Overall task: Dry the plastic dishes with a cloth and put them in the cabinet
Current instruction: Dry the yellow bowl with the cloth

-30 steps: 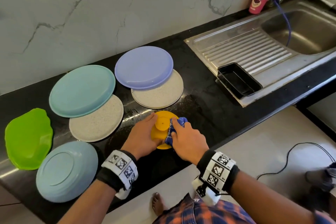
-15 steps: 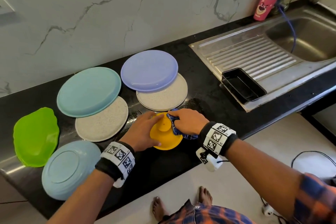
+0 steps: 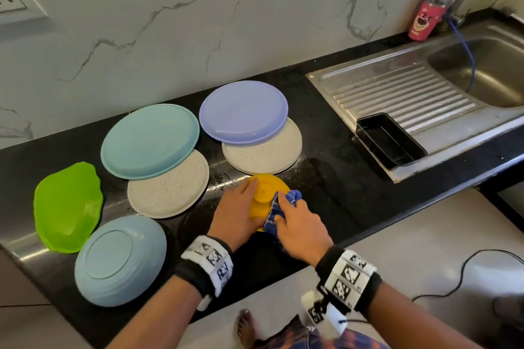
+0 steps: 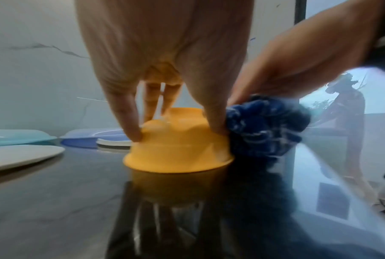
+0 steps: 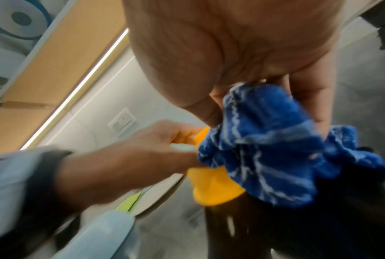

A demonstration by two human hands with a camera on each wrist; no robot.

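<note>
A small yellow bowl [image 3: 266, 193] [image 4: 178, 147] [image 5: 213, 189] stands upside down on the black counter [image 3: 334, 190]. My left hand [image 3: 236, 212] [image 4: 164, 70] grips it from the left, fingers curled over its base and side. In my right hand [image 3: 300, 227] [image 5: 231, 52] is a bunched blue cloth [image 3: 279, 211] [image 4: 264, 128] [image 5: 275, 157], pressed against the bowl's right side. Other plastic dishes lie face down to the left: a lilac plate [image 3: 243, 110], a teal plate [image 3: 150, 140], two speckled white plates [image 3: 170, 187], a green dish [image 3: 66, 207] and a pale blue plate [image 3: 119, 259].
A steel sink with a ribbed drainboard [image 3: 402, 96] lies to the right, a black rectangular tray [image 3: 390, 140] on its near corner. A pink cup [image 3: 424, 20] stands by the tap. The counter shows wet patches near the bowl. A cable [image 3: 453, 272] lies on the floor.
My right hand has swept the cloth from the bowl's far right side round to its near right side. The left hand keeps its hold on the bowl.
</note>
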